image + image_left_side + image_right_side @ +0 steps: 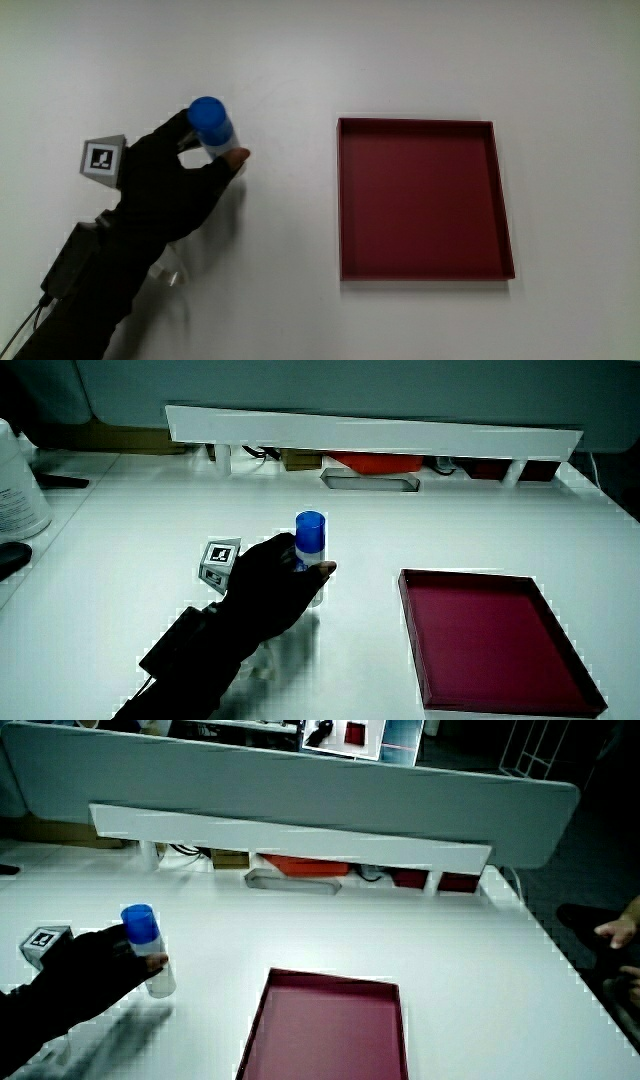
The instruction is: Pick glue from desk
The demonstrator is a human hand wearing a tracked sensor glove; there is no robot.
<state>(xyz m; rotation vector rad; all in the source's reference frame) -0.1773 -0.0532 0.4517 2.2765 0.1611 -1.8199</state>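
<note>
Bare counter (290, 70) lies around the red tray (424, 270); only its low walls stand in the way.

No readable text or labels.

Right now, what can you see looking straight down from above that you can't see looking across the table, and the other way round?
Only the main view shows the red tray's whole square outline and the blue cap as a round top.

Only a side view shows the glue standing upright, plus the low partition and a white bottle at the table's edge.

Both show the hand with its fingers wrapped around the glue, the patterned cube, and the tray lying empty beside them.
</note>
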